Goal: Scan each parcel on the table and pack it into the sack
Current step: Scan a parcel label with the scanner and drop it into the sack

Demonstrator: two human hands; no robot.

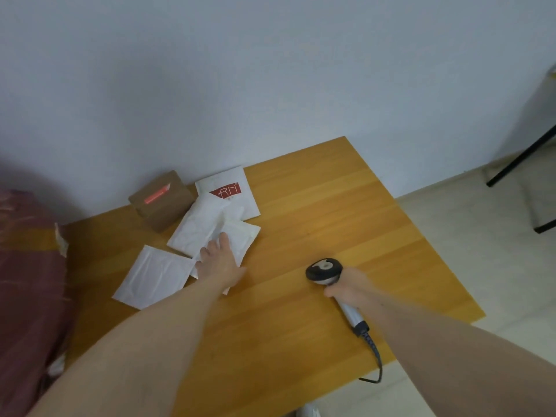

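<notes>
On the smooth, honey-coloured wooden table (316,206), the left hand (218,260) is lying flat with straight fingers on a crinkled white padded mailer (237,240), gripping nothing. At three o'clock from it, the right hand (350,285) is clenching the grey handle of a black-headed barcode scanner (325,270), its coiled cable trailing toward five o'clock. Another white rectangular mailer (153,276) is lying at nine o'clock, while a brown cardboard box (162,200) and a flat white envelope with a red logo (228,191) are sitting around twelve. A maroon woven sack (27,281) is bulging at far nine o'clock.
</notes>
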